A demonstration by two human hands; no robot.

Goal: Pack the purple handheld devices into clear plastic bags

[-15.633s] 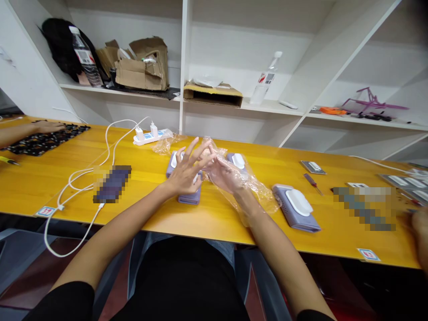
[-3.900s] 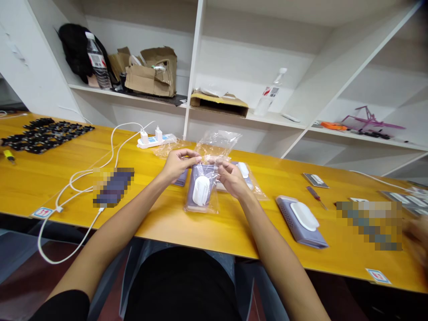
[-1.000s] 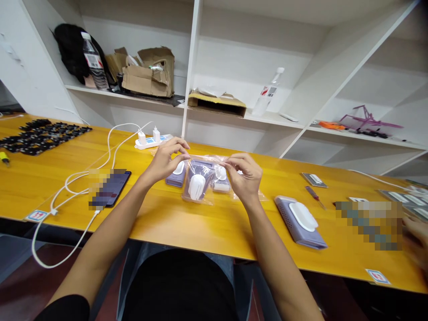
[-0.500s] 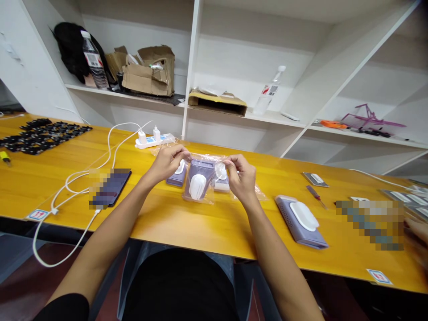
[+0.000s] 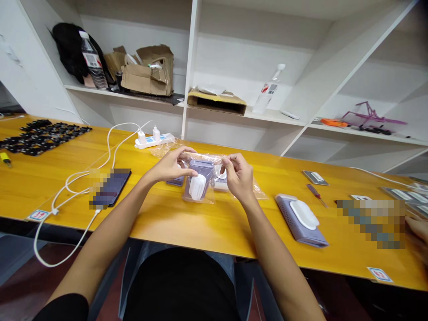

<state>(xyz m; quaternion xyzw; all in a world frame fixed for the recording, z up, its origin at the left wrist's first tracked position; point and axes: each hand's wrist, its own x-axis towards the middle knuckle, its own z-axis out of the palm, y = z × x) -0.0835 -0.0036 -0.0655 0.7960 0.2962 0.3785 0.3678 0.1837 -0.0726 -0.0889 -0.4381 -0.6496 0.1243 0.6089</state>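
Note:
A purple device with a white oval part [image 5: 198, 187] lies inside a clear plastic bag [image 5: 210, 196] on the table in front of me. My left hand [image 5: 172, 166] is at the bag's upper left, thumb stretched over the device and fingers spread apart from it near the top edge. My right hand [image 5: 239, 176] pinches the bag's upper right edge between thumb and curled fingers. Behind the bag, two similar purple devices are partly hidden: one on the left [image 5: 175, 181], one on the right [image 5: 221, 184].
Another purple device [image 5: 299, 220] lies to my right, near a screwdriver [image 5: 316, 195]. On my left are a phone [image 5: 117, 189], white cables and a power strip [image 5: 155, 140]. Black parts [image 5: 43, 133] cover the far left. A co-worker's hand [image 5: 417, 229] is at the right edge.
My left hand has gone from pinching the bag's upper left edge to spreading its thumb down over the device. My right hand stays at the bag's edge, its fingers slightly shifted.

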